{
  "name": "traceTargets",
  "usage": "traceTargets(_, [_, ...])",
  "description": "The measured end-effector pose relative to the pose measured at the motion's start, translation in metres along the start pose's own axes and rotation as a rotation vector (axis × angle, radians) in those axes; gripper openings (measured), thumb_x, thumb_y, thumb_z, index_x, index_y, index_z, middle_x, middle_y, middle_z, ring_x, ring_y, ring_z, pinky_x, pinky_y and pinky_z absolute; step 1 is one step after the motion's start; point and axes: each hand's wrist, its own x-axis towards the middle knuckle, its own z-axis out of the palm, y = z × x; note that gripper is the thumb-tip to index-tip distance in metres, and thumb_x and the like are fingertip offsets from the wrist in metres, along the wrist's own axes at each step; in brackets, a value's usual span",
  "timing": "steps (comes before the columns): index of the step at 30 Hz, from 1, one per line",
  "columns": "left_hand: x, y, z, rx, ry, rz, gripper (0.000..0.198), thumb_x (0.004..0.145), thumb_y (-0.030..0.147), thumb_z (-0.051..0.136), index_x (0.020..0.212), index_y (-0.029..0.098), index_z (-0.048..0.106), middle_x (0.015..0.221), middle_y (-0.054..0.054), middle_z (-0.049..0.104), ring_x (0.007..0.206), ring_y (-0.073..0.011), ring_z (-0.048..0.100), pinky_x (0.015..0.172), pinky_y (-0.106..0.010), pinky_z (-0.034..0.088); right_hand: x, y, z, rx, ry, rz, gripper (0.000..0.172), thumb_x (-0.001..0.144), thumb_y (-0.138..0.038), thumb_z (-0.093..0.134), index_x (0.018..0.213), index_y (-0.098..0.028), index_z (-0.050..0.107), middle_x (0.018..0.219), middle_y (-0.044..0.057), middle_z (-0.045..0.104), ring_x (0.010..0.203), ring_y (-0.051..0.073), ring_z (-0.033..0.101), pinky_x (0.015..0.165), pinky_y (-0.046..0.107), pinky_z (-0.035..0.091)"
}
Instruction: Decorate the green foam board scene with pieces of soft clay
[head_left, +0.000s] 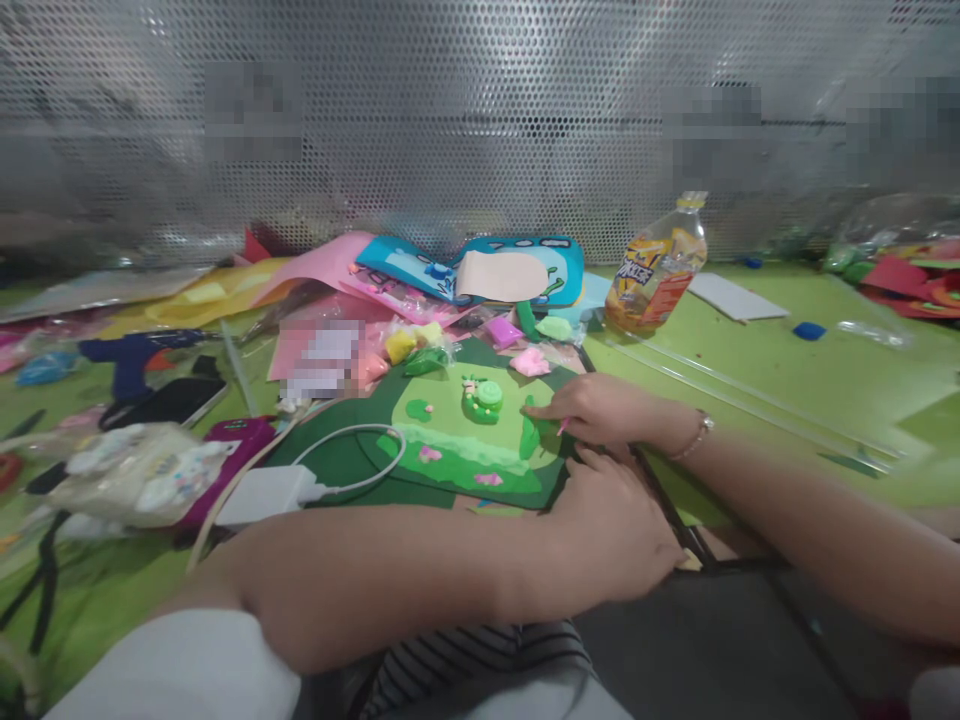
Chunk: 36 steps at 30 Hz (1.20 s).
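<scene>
A dark green board lies before me with a light green clay scene on it. In its middle sits a green clay snail, with pink clay flowers lower down. My right hand reaches in from the right, its index fingertip touching an upright green clay strip at the scene's right side. A thin pink stick pokes out from under its curled fingers. My left hand lies across the board's lower right corner, fingers stretched out flat, just below the right hand; its palm is hidden.
Bags of coloured clay lie behind the board. A plastic bottle stands back right, near clear rods. At left are a blue glue gun, a phone, and a white charger with its cable. A perforated metal panel rises behind.
</scene>
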Motion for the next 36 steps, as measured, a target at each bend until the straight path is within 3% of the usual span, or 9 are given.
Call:
traceTargets(11, [0.0, 0.001, 0.001, 0.022, -0.005, -0.006, 0.062, 0.083, 0.052, 0.043, 0.107, -0.002, 0.062, 0.104, -0.03, 0.061, 0.096, -0.0412, 0.06, 0.071, -0.05, 0.048, 0.004, 0.002, 0.004, -0.049, 0.052, 0.152, 0.048, 0.081, -0.014, 0.041, 0.126, -0.023, 0.055, 0.088, 0.008, 0.069, 0.069, 0.015, 0.057, 0.058, 0.024, 0.033])
traceTargets(23, [0.001, 0.002, 0.002, -0.031, -0.078, -0.036, 0.065, 0.083, 0.053, 0.041, 0.112, -0.003, 0.058, 0.108, -0.032, 0.058, 0.097, -0.0419, 0.059, 0.07, -0.05, 0.047, 0.005, -0.003, 0.0, -0.04, 0.007, 0.22, 0.049, 0.081, -0.014, 0.039, 0.128, -0.024, 0.053, 0.086, 0.007, 0.069, 0.067, 0.015, 0.057, 0.058, 0.023, 0.034])
traceTargets(32, [0.0, 0.0, -0.001, 0.005, -0.053, -0.011, 0.063, 0.083, 0.052, 0.042, 0.108, -0.003, 0.061, 0.104, -0.03, 0.061, 0.1, -0.041, 0.059, 0.078, -0.051, 0.046, -0.002, 0.002, -0.005, 0.226, 0.295, 0.064, 0.048, 0.086, -0.017, 0.038, 0.133, -0.015, 0.047, 0.088, 0.008, 0.067, 0.071, 0.015, 0.055, 0.067, 0.025, 0.04])
traceTargets(36, [0.0, 0.0, -0.003, 0.006, -0.048, -0.009, 0.061, 0.084, 0.051, 0.042, 0.105, -0.002, 0.062, 0.1, -0.029, 0.062, 0.097, -0.0405, 0.06, 0.075, -0.049, 0.047, -0.003, 0.001, -0.005, 0.214, 0.265, -0.056, 0.046, 0.087, -0.018, 0.039, 0.132, -0.015, 0.048, 0.082, 0.008, 0.065, 0.069, 0.014, 0.053, 0.066, 0.025, 0.039])
